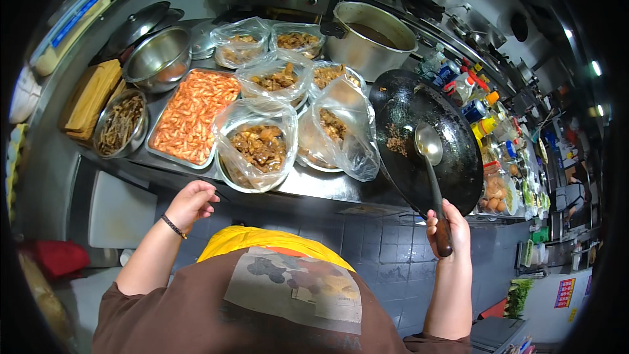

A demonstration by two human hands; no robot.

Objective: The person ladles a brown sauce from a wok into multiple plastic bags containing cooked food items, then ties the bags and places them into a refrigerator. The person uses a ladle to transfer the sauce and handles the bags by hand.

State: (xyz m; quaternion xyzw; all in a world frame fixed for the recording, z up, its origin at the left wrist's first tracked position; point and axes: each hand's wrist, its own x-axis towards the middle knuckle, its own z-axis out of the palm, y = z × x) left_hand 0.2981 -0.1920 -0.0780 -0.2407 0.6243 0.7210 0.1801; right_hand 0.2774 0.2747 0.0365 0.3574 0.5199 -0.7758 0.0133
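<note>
My right hand [454,228] grips the wooden end of a wok ladle's handle [443,236]. The steel ladle bowl [429,143] is over a black wok [449,123]; whether it touches the wok cannot be told. A small patch of brown minced food [396,141] sticks to the wok's inside. My left hand [192,201] hovers before the counter's front edge, fingers loosely curled and apart, nothing visible in them. Nearest to it are a bag-lined metal bowl [255,155] of brown braised chunks and a metal tray [151,146] of cooked shrimp [196,113].
Several more bag-lined bowls [277,81] crowd the steel counter, with a large pot [361,56] of dark liquid behind. At left are a steel bowl [159,56], a bowl of small dried fish [123,123] and wooden boards [93,98]. Bottles [484,128] and bagged eggs [494,196] stand right.
</note>
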